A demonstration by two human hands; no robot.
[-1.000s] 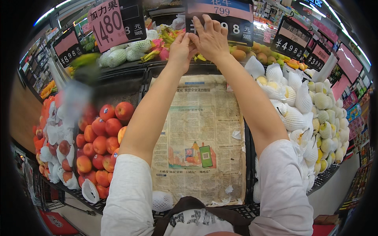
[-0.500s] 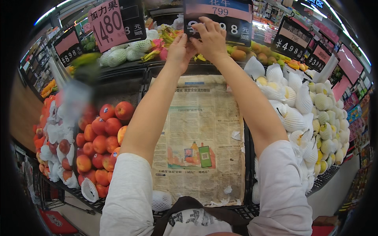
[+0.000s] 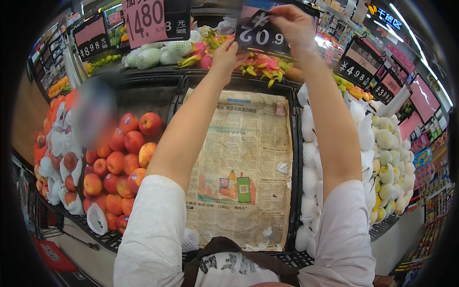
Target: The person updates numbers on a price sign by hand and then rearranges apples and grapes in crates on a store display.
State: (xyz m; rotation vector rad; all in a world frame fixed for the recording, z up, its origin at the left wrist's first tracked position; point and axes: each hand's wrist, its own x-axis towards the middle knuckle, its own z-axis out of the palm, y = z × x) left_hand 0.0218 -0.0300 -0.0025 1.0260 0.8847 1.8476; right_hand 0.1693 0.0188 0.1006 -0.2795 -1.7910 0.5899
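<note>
Here at the top centre of the frame is the piece in play, a black price board (image 3: 272,38), broad and rectangular, its dark face carrying bold white numerals in a row, a bluish header band above them and the upper edge running up to the rim of the view. Up comes the detail on its left half: a small black card (image 3: 258,21) with a white symbol, sitting at a slant against the straight lines of the board, and the right hand (image 3: 294,29) has it, thumb and forefinger pinched narrow on its upper corner, the wrist covering part of the board's right side. Over to the left hand (image 3: 224,60), raised at the board's lower left corner, thumb and index finger close together, the others curled; whether they actually grip the edge, I cannot tell. Right below the board, pink dragon fruit (image 3: 265,64) with yellow-green tips fills the gap between the two hands. Down the middle of the frame lies a yellowed, printed newspaper (image 3: 234,153), its edges worn and torn, flanked at left by red-and-yellow apples (image 3: 117,162) and at right by pale pears (image 3: 385,160) in white foam nets.
</note>
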